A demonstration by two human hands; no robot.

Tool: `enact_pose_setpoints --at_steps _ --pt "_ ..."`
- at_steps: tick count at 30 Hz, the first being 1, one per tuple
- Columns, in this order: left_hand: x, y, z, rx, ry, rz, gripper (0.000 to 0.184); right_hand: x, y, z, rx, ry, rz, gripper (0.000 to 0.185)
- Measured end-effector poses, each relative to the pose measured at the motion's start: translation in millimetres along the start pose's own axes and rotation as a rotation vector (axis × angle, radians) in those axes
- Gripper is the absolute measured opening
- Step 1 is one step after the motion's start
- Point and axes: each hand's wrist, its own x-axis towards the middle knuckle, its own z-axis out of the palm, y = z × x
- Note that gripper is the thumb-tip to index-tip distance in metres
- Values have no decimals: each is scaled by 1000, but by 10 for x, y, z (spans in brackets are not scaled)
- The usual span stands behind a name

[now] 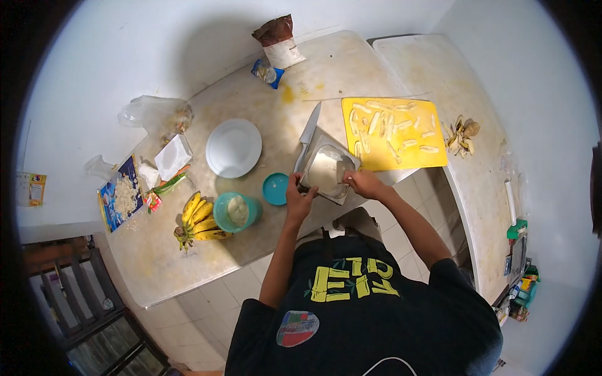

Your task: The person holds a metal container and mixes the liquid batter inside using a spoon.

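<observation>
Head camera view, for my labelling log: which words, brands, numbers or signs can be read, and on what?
"E": yellow-green, on the dark shirt; its other big letters are unclear.
Too small or blurred to read: the shirt's round patch, blue packet, brown-and-white bag, blue printed sheet, and wall card.

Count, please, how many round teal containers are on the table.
2. The deep tub is beside the yellow bananas; the shallow dish is between that tub and the left hand. Neither is fully hidden.
</observation>
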Motion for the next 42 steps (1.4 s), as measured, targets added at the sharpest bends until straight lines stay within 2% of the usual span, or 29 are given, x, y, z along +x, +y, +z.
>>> enact_pose_setpoints --at_steps 1,4,7,10,13,16,19,22,25,28,31,34,37,40,42 --pt "14 -49 1 18 -6 -3 46 12 40 14 78 26 -84 17" --pt "19 -108 -10 36 11 25 45 32 -57 -74 -188 74 210 18" --pt "14 -63 -8 18 -1 -29 45 -2 10 -78 -46 -162 -56 18" --pt "19 -97 -9 16 12 -6 45 35 -37 -58 30 322 11 19" --pt "48 -144 -9 32 14 46 45 -18 -10 -52 -185 -96 52 16" --pt "25 -60 1 8 17 14 45 32 28 -39 212 178 -147 16" --pt "18 -42 4 8 16 15 46 -32 -146 -133 -248 -7 126 14" --pt "38 -35 9 17 -12 -25 46 13 -23 -61 34 -45 -46 13" --pt "44 -75 13 32 5 10 46 67 -43 -58 -160 103 206 13" --pt "37 -100 14 30 26 52 45 26 7 -90 -18 -103 -57 14" --pt "16 -43 13 33 15 7 44 68 -65 -97 86 234 145 14" --pt "24 -94 11 86 24 59 44 8 -22 -82 -170 -134 55 13" --pt "17 -44 35 71 -12 26 43 74 -42 -53 236 141 4 13" --pt "-33 56 71 17 5 40 43 100 -190 -162 -281 -49 216 14" --pt "-33 19 33 31 25 17 43 103 -99 -192 -31 -79 12 14"
